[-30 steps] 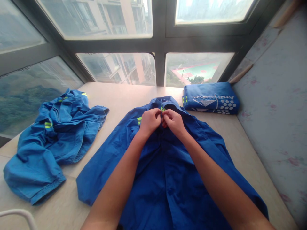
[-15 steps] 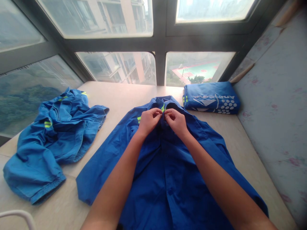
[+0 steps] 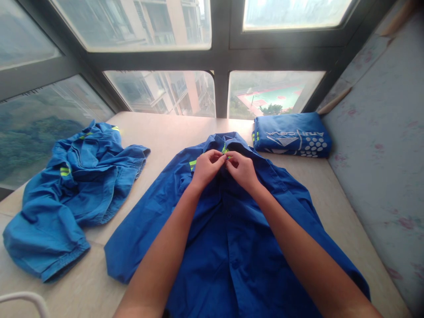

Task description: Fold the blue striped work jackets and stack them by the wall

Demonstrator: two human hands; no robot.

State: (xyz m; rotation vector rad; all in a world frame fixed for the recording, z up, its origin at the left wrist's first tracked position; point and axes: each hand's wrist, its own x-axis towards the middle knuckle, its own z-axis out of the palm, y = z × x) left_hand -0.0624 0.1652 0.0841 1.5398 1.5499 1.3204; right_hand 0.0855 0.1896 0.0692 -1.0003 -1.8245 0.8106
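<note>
Our left hand [image 3: 208, 168] and right hand [image 3: 241, 170] meet, fingertips pinching the smooth blue jacket [image 3: 228, 238] just below its collar [image 3: 237, 143]; it lies spread on the pale ledge [image 3: 159, 128], a rumpled, elastic-edged garment [image 3: 89, 185] leftward, a boxy folded bundle [image 3: 291, 128] far right.

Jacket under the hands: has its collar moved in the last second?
No, no visible shift: the collar lies just below the upright window bar, as in the earlier pictures.

Spread jacket [image 3: 213, 251]: matt cloth, lightly creased. Crumpled jacket [image 3: 92, 187]: matt cloth, gathered at hem. Folded bundle [image 3: 281, 128]: smooth cloth. Ledge [image 3: 162, 132]: smooth, faint sheen. Window frame [image 3: 221, 57]: matt, metal by look. Glass [image 3: 132, 26]: hazy.
</note>
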